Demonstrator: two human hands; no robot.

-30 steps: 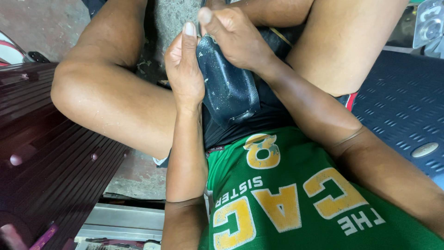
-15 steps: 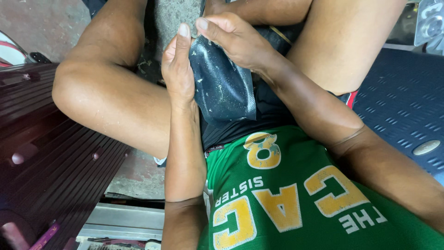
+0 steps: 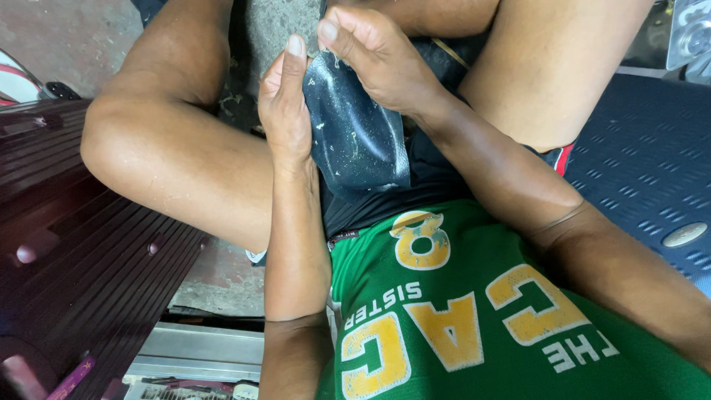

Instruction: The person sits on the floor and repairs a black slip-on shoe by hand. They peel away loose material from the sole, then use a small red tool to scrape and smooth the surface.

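**Both hands close on a dark, speckled piece held over the lap**

The person sits with knees spread, and a dark blue-black, flat, flexible piece speckled with pale flecks [image 3: 359, 137] stands between the two hands, above the lap and in front of the green printed jersey [image 3: 474, 318]. What the piece is made of cannot be told for sure; it looks like rubber or stiff leather, rounded at its lower end.

The left hand [image 3: 285, 104] is held flat and upright, fingers straight and together, its palm pressed against the left face of the piece like a backing plate. It does not curl around anything. The right hand [image 3: 374, 55] comes in from above and to the right, its fingers bent over the top edge of the piece, thumb tip near the left hand's fingertips. It appears to pinch the upper rim, though the contact under the fingers is hidden.

The long axis of the piece runs from the fingertips down toward the body, slightly tilted to the right at its lower end. Both hands touch it; the right hand holds the top, the left hand supports the side.

A dark maroon ribbed panel [image 3: 67, 244] lies at the left, a blue perforated mat [image 3: 644, 170] at the right, and bare concrete floor [image 3: 67, 37] shows beyond the knees.
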